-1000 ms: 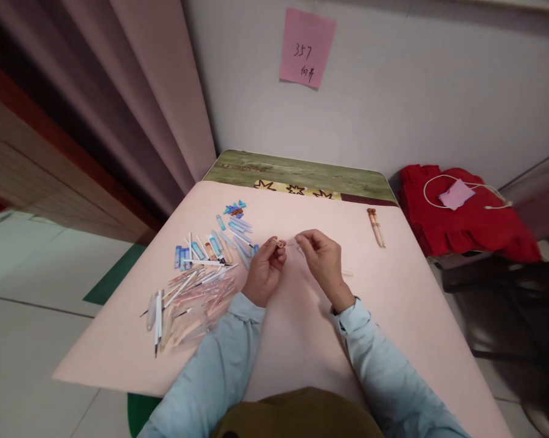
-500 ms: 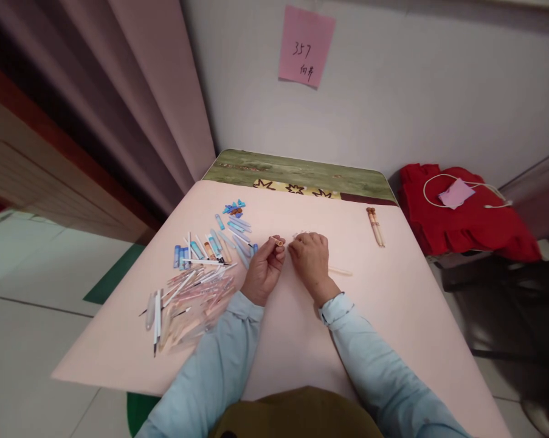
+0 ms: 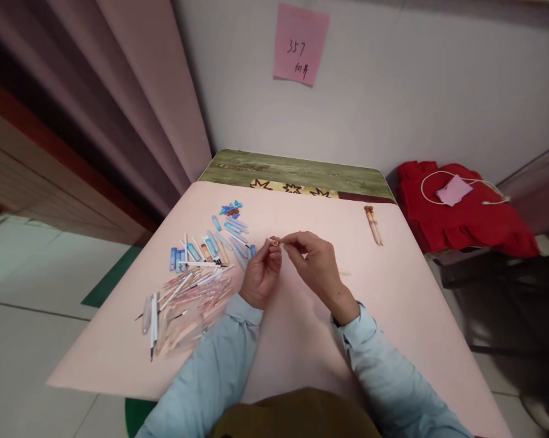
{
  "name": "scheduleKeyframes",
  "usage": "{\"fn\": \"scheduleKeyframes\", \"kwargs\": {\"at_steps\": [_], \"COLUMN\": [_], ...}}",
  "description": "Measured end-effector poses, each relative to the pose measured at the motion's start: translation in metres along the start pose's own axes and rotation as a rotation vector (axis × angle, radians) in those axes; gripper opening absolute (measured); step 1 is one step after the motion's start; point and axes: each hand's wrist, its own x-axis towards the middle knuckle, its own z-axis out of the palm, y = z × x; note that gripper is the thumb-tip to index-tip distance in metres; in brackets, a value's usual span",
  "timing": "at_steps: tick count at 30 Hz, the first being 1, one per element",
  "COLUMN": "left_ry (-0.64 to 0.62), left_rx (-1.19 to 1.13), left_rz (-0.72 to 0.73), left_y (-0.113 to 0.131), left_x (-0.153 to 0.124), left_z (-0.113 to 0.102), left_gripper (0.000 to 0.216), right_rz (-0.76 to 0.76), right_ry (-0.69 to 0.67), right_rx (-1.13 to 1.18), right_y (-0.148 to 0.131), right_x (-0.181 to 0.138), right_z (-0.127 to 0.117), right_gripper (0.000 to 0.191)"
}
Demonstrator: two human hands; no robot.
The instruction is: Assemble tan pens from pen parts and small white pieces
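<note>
My left hand (image 3: 261,280) is closed round a small orange-brown pen tube (image 3: 275,243), its round open end facing me. Close beside that end, my right hand (image 3: 318,264) pinches something thin and pale, too small to make out. The fingertips of both hands nearly meet above the middle of the table. Behind my right wrist a pale, slim stick (image 3: 345,272) lies partly hidden on the table.
Left on the pink-covered table (image 3: 393,340) lie loose pen parts: blue tubes (image 3: 172,258), white refills (image 3: 154,322), pinkish clear sticks (image 3: 205,292) and small blue pieces (image 3: 235,205). Two brown-topped pens (image 3: 373,226) lie at right. A red cloth (image 3: 422,225) with a white cord is beyond.
My right hand has turned and drawn its thumb and finger into a pinch at the tube's end. The tube has tilted so its opening shows more.
</note>
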Motion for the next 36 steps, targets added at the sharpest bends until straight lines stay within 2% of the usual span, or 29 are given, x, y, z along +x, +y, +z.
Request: {"fn": "scheduleKeyframes", "kwargs": {"at_steps": [5,14,17,21,23,26,29,31,34,36], "left_ry": [-0.035,-0.056,-0.042,-0.028,-0.012,0.0,0.03,0.046,0.055,0.06], "left_rx": [0.151,0.222,0.226,0.204,0.157,0.05,0.003,0.009,0.001,-0.015], "left_rz": [0.086,0.097,0.066,-0.033,-0.077,-0.078,-0.035,-0.027,-0.023,-0.012], "left_y": [-0.002,-0.005,-0.006,-0.006,-0.004,-0.001,0.0,0.0,0.0,0.0], "left_x": [0.0,-0.003,-0.003,-0.005,-0.006,-0.006,-0.005,-0.004,-0.002,-0.002], "left_z": [-0.001,-0.001,-0.002,-0.003,-0.001,0.002,0.004,0.004,0.004,0.004], "left_gripper": [0.014,0.008,0.008,0.01,0.014,0.022,0.026,0.025,0.023,0.025], "right_rz": [0.071,0.145,0.21,0.333,0.379,0.398,0.389,0.374,0.325,0.298], "right_ry": [0.03,-0.001,-0.028,-0.18,-0.231,-0.151,0.041,0.122,0.151,0.116], "right_rx": [0.055,0.054,0.2,0.517,0.6,0.621,0.509,0.285,-0.205,-0.436], "right_y": [0.001,0.004,0.007,0.013,0.015,0.021,0.035,0.049,0.071,0.084], "right_x": [0.0,0.001,0.002,0.005,0.007,0.014,0.019,0.021,0.022,0.021], "right_z": [0.003,0.0,-0.002,-0.003,-0.007,-0.02,-0.039,-0.05,-0.06,-0.059], "right_gripper": [0.009,0.013,0.02,0.033,0.035,0.032,0.031,0.028,0.02,0.014]}}
